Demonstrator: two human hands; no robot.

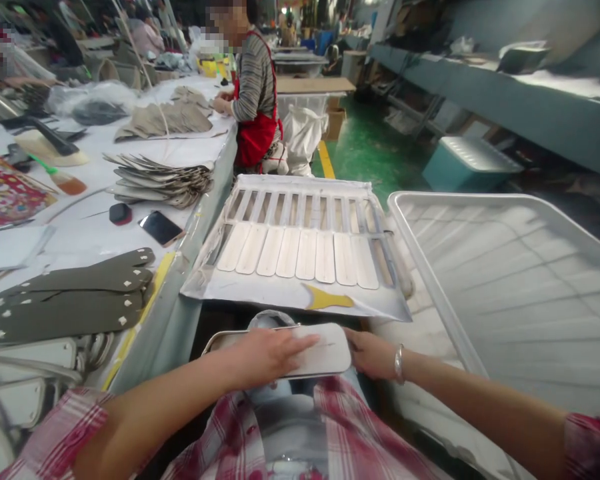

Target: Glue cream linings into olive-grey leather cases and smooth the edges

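Observation:
A long off-white panel with rounded ends [325,350] lies across my lap, just in front of my body. My left hand [275,353] rests on top of it, with the fingers stretched out over its surface towards the right end. At that right end, my right hand [373,353] has its fingers closed at the panel's edge, the fingertips partly hidden behind it. A bracelet [399,363] circles my right wrist. Beyond my hands, a slotted white rack [260,291] holds a row of similar white panels [295,253]. A yellow Y-shaped piece [327,298] lies on the rack's front edge.
On the left table are dark grey-green strips [70,300], a phone [161,228], a brush [63,177] and a stack of thin pieces [160,181]. A large white bin [520,293] stands on my right. A person in a red apron [255,100] works ahead.

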